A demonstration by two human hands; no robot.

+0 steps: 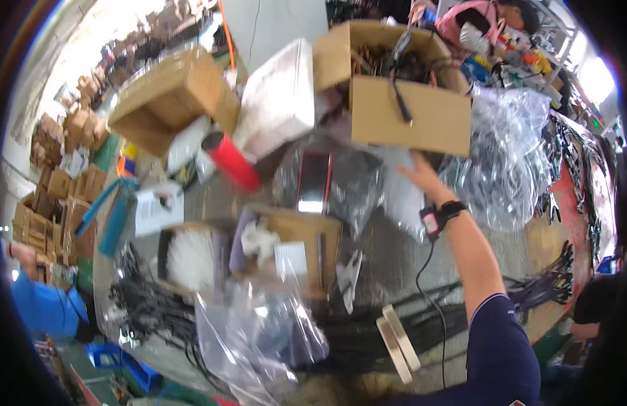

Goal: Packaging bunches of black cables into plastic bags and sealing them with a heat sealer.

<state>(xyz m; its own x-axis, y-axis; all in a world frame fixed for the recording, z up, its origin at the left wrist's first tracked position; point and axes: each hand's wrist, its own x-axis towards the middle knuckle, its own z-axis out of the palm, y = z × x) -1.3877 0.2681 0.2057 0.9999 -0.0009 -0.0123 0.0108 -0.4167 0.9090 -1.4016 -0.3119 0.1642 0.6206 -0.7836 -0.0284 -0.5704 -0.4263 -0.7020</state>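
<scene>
The fingers (407,173) of the right hand (430,184) spread loosely, apparently gripping nothing, over a translucent white plastic bag (400,196) on the grey tabletop (388,274), just near of an open brown cardboard box (411,118). This seems a reach; grasping the bag would call for closing those fingers on its film. The left hand is out of view.

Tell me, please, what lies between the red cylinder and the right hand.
In the head view, a red-edged phone and plastic bags lie between the red cylinder and the right hand.
</scene>
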